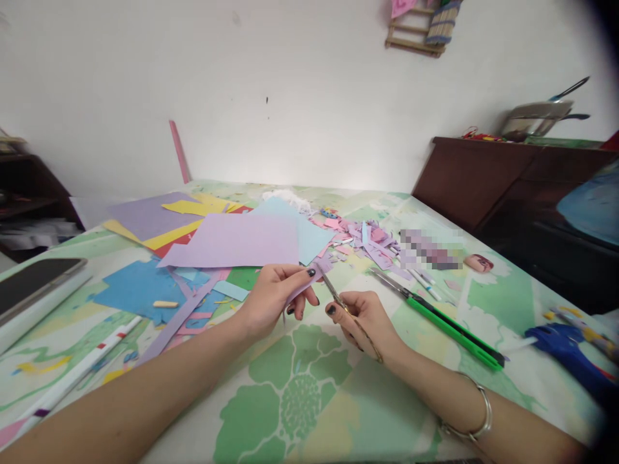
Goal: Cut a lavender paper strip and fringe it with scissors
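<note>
My left hand is closed in a pinch on a small piece of lilac paper, held just above the table. Into that piece reach the blades of slim metal scissors, gripped by my right hand; their handles pass down through its fingers. Behind my left hand lies a large lilac sheet, over a light blue sheet. To the right of my right hand rests a green utility knife with its blade out.
Paper scraps are heaped behind my hands. Blue paper and a lilac strip lie at left, near a phone. A blue glue gun sits at right. The white wall bounds the table's far side.
</note>
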